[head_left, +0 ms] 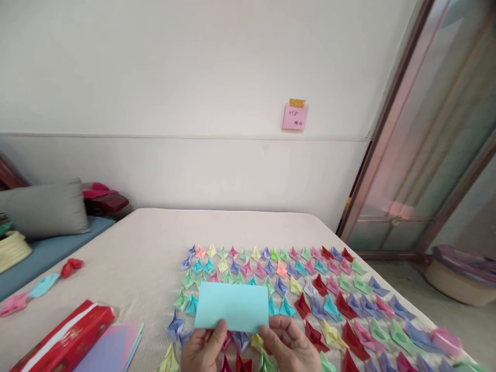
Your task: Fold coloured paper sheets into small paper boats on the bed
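A light blue paper rectangle (232, 306) is held up over the table, its long side running left to right. My left hand (204, 347) grips its lower left edge, thumb in front. At the lower right corner, my right hand (290, 345) pinches it between thumb and fingers. Behind and around the paper, rows of small folded paper shapes (320, 285) in many colours cover the cloth.
The table (155, 258) has a pale cloth. At its left lie a red package (65, 338), coloured paper sheets (108, 349) and three paper pieces (44, 285). A pink note (295, 117) hangs on the wall. Beyond the right edge stands a covered basin (461, 281).
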Tool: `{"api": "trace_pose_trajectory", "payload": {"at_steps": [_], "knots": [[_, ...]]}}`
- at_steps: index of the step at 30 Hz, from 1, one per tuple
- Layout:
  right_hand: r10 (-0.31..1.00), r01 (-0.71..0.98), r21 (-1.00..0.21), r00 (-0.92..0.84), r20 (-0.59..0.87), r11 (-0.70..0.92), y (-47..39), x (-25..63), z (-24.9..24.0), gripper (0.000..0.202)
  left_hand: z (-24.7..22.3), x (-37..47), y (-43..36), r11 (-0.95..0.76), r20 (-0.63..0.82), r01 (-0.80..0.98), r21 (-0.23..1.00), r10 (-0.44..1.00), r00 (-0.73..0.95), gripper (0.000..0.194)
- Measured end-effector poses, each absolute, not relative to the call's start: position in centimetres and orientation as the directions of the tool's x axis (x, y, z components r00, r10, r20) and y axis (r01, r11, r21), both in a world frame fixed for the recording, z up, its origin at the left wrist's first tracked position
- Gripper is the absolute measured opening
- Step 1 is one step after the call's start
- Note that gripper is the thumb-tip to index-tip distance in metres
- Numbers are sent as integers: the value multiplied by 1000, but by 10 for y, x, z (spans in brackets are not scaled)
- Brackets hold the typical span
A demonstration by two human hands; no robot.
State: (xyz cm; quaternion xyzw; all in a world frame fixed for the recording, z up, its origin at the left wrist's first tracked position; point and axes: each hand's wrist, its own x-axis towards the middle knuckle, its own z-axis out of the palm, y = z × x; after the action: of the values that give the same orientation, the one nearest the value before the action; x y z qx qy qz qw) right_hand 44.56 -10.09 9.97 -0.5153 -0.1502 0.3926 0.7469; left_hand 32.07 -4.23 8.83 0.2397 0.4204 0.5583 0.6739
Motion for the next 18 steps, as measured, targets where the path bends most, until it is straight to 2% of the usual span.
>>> {"api": "trace_pose_trajectory", "payload": {"at_steps": [4, 8, 12, 16, 18], "knots": [[753, -426, -893, 633, -178, 147, -104, 452, 106, 41, 101, 305, -30, 205, -278, -633, 747, 961, -17, 29], [782, -404, -904, 605, -151, 138, -106, 466, 113, 47, 120, 297, -28, 295, -234, -683, 668, 955, 184, 29], [832, -360, -921, 549, -79, 150, -110, 478, 123, 48, 134, 294, -33, 426, -191, -581, 693, 886, 423, 24], [946, -411, -892, 321, 52, 188, -119, 468, 127, 48, 140, 293, -38, 471, -183, -448, 760, 816, 548, 27], [965, -465, -863, 247, 86, 195, -126, 455, 127, 38, 140, 295, -40, 470, -177, -396, 789, 790, 587, 33]]}}
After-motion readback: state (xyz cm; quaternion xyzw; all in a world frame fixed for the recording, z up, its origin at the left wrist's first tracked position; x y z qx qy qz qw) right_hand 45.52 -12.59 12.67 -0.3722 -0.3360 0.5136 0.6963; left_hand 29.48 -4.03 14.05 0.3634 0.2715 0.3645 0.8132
